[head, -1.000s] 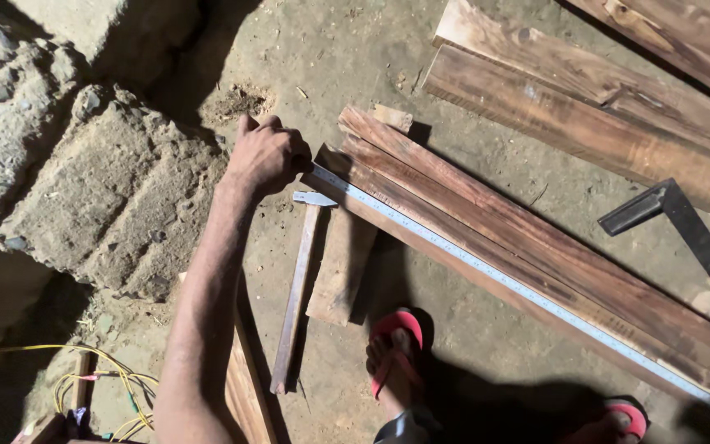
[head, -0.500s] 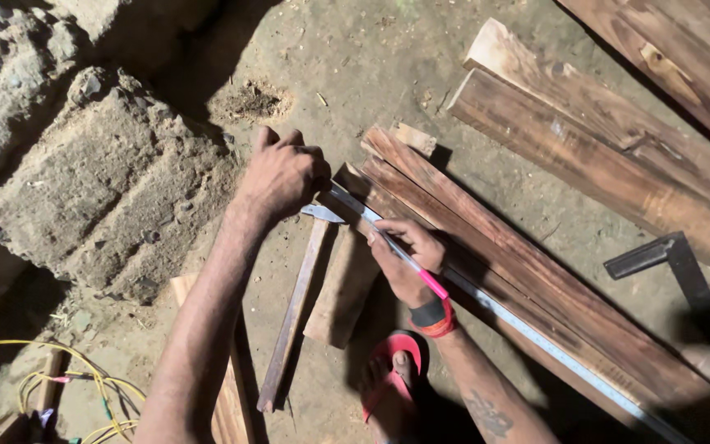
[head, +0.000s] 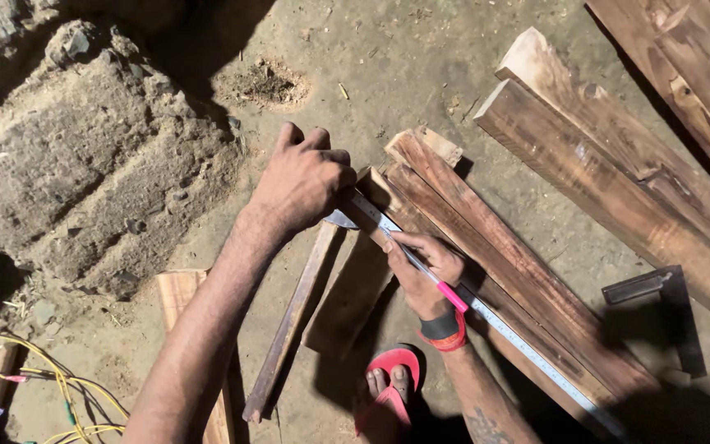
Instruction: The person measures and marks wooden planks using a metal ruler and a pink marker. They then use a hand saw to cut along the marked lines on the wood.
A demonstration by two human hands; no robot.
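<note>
I note left hand clenched, pinning the tape measure on the plank; right hand grips a pencil beside it.

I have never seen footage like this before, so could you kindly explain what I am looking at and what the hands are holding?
This is one view from a camera worn on a person's head, looking down at their own bare hands over a dirt floor. The left hand presses the end of a metal ruler onto dark wooden planks. The right hand holds a pink-ended pencil against that ruler. A metal square lies to the right, yellow wires at lower left, and a foot in a red sandal below.
</note>
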